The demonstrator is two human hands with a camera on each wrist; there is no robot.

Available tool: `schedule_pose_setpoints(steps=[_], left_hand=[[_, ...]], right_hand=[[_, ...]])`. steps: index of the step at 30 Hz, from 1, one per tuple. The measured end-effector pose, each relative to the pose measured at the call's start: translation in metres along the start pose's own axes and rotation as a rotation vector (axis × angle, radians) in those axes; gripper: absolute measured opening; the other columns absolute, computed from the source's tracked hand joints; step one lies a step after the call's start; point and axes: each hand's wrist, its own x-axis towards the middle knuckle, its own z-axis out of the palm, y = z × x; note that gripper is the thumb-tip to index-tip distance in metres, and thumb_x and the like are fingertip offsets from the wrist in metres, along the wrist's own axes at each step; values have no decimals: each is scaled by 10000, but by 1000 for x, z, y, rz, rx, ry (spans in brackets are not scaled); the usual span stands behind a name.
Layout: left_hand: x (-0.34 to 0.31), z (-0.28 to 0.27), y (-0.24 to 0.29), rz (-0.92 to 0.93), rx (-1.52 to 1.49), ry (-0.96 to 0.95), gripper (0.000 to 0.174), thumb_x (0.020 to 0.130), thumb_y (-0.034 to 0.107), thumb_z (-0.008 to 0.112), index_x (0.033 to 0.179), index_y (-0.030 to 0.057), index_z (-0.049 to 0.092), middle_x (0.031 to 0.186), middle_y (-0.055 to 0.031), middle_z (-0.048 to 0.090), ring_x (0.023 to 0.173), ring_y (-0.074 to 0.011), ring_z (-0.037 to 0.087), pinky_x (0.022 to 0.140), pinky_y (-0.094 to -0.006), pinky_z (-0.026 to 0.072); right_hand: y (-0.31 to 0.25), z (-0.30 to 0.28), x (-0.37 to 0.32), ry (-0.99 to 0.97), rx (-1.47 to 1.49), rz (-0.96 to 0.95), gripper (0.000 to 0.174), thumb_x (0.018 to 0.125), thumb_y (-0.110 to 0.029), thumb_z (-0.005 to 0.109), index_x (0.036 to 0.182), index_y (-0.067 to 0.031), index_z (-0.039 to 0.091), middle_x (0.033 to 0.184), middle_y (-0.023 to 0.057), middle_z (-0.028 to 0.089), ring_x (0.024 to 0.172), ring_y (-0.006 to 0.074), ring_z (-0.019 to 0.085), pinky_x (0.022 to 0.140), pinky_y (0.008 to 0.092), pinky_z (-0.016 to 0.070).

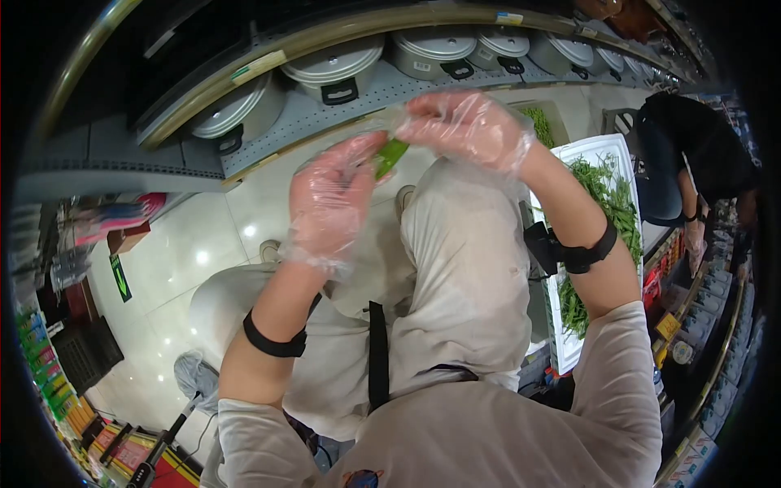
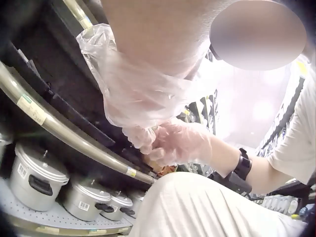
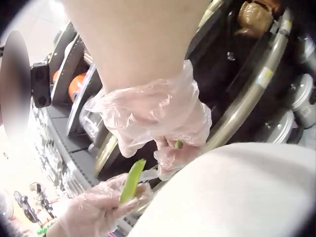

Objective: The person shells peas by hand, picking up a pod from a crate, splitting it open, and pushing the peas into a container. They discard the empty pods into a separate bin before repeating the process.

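Both hands wear clear plastic gloves and are close together above the knees. My left hand [image 1: 329,199] pinches a flat, bright green vegetable piece [image 1: 391,157], perhaps a pod or stem. In the right wrist view this green piece [image 3: 131,181] stands up between the left hand's [image 3: 94,210] thumb and fingers. My right hand [image 1: 468,128] has its fingers curled near the left fingertips. A small green bit [image 3: 178,144] shows between the right hand's [image 3: 153,116] fingers. In the left wrist view, the left hand [image 2: 148,106] and right hand [image 2: 183,142] hide the green piece.
A white foam box [image 1: 561,362] holding leafy greens [image 1: 598,191] stands beside the right leg. More greens [image 1: 537,126] lie beyond it. Lidded metal pots [image 1: 333,65] line the shelf [image 1: 297,122] ahead. Another person [image 1: 691,154] is at the right, near stocked shelves.
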Motion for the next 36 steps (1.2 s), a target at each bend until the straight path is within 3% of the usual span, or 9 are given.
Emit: schedule_pose_setpoints(steps=[3,12,16,18,22,27,28,31,36], left_hand=[[-10,-2,10,0,6,13,262,906,-68,534,1161,-55,591,1124,-121,634,985,-178,638,875,-289,555],[-30,-37,34,122,-58,77,248,881,-37,619,1126,-65,592,1091,-139,633,968,-222,655,828,-329,583],[-38,-48,41,129,-92,161,254,863,-67,625,1114,-84,588,1071,-160,631,935,-248,665,826,-348,592],[-40,-52,43,101,-97,169,261,858,-74,626,1114,-98,581,1082,-181,621,940,-269,666,844,-359,590],[-45,-56,50,83,-13,223,267,853,-68,635,1111,-109,579,1038,-196,646,899,-264,676,807,-341,596],[-42,-52,50,69,36,247,282,861,-42,637,1127,-111,573,1038,-210,652,884,-263,681,796,-325,585],[-41,-50,50,66,36,233,282,861,-42,637,1127,-111,573,1038,-210,652,884,-263,681,796,-325,585],[-38,-45,48,50,51,216,294,864,-39,634,1142,-112,567,1043,-212,652,891,-261,679,808,-323,579],[-30,-37,37,22,101,208,304,869,-27,632,1152,-114,563,1057,-212,649,911,-260,674,818,-306,572]], right_hand=[[-15,16,-2,-106,61,-40,255,867,-214,688,1006,0,692,745,-10,630,642,51,512,573,221,412],[-9,10,-48,18,23,-107,260,922,-204,610,1058,4,687,719,15,631,644,66,548,572,214,433],[39,-5,-93,260,-120,-54,266,928,-197,595,1094,-4,674,745,44,673,661,83,607,587,231,472],[71,-13,-120,410,-493,67,268,923,-205,591,1095,-13,663,789,87,704,663,112,659,603,255,506],[141,-16,-184,493,-660,133,251,902,-210,615,1070,-28,659,792,120,701,635,158,675,609,280,520],[224,2,-235,507,-986,262,238,868,-145,599,1082,-58,652,922,136,691,796,271,676,690,355,535],[222,6,-237,477,-755,313,218,872,-154,590,1059,-65,658,918,122,694,808,267,677,702,368,534],[223,12,-245,446,-782,440,193,863,-153,588,1023,-73,661,903,124,690,801,273,671,695,369,533],[240,12,-246,502,-753,248,163,851,-178,589,959,-81,664,891,145,677,795,314,654,690,386,530]])
